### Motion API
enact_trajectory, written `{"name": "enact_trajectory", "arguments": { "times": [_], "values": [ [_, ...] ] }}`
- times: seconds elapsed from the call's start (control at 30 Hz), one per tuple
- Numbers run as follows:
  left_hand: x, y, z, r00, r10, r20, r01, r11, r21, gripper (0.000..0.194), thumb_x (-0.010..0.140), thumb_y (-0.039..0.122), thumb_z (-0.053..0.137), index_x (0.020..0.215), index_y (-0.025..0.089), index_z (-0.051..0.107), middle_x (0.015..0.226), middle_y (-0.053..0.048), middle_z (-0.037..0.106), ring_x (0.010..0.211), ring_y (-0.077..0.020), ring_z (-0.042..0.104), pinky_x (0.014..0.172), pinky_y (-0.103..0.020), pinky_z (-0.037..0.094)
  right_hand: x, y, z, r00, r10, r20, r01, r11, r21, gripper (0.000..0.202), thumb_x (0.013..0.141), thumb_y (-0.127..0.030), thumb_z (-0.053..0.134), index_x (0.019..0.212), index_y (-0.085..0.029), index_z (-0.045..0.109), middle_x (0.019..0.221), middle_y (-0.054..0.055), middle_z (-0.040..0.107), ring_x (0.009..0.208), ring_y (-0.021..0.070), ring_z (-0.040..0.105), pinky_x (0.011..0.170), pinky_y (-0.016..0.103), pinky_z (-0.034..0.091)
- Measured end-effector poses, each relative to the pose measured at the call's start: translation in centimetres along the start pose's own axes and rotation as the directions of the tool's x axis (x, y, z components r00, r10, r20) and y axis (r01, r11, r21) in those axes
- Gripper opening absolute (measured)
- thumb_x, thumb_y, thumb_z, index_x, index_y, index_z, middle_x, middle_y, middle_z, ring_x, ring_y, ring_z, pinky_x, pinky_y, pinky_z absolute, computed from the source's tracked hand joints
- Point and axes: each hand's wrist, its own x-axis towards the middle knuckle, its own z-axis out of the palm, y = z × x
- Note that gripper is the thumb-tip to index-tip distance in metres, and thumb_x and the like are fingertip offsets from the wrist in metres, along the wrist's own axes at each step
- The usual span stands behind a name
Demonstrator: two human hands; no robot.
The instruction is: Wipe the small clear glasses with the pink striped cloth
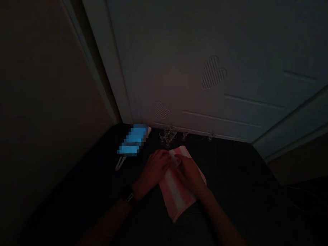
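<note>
A pink-and-white striped towel (173, 189) lies on the dark table under both hands. My left hand (157, 164), with a dark watch on its wrist, rests at the towel's left far edge, its fingers bent and closed on the cloth. My right hand (189, 170) is over the towel's right side, fingers curled round a small clear glass (177, 162). The glass is partly covered by the fingers, and the light is too dim to show its full shape. Just beyond the towel stands a group of small clear stemmed glasses (168, 136).
One more small glass (184, 135) stands right of the group, another (211, 137) farther right. A lit, blurred-out screen (133, 140) with a white strap (120, 163) lies at the left. Behind the table (230, 178) rises a pale panel with heart reliefs (214, 72).
</note>
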Motion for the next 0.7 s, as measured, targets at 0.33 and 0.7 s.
{"name": "enact_trajectory", "arguments": {
  "times": [0.33,0.7],
  "values": [
    [0.23,-0.78,-0.09,0.991,-0.120,-0.062,0.121,0.993,0.014,0.023,0.084,0.017,0.046,0.104,0.019,0.055,0.104,-0.006,0.057,0.099,-0.0205,0.050,0.089,-0.036,0.040,-0.02,0.47,0.71,1.000,0.019,0.016,-0.017,0.995,-0.093,0.019,0.082,-0.017,0.048,0.100,-0.018,0.054,0.098,0.008,0.054,0.092,0.0206,0.049,0.082,0.036,0.040],
    [0.40,-0.45,-0.38,0.969,-0.193,-0.157,0.163,0.969,-0.188,0.026,0.083,0.019,0.045,0.108,0.020,0.053,0.103,-0.004,0.059,0.095,-0.0182,0.055,0.085,-0.033,0.044,0.08,-0.03,-0.15,0.984,0.146,-0.102,-0.156,0.983,-0.100,0.009,0.082,-0.016,0.042,0.086,-0.017,0.050,0.084,0.005,0.053,0.079,0.0180,0.048,0.072,0.030,0.039]
  ]
}}
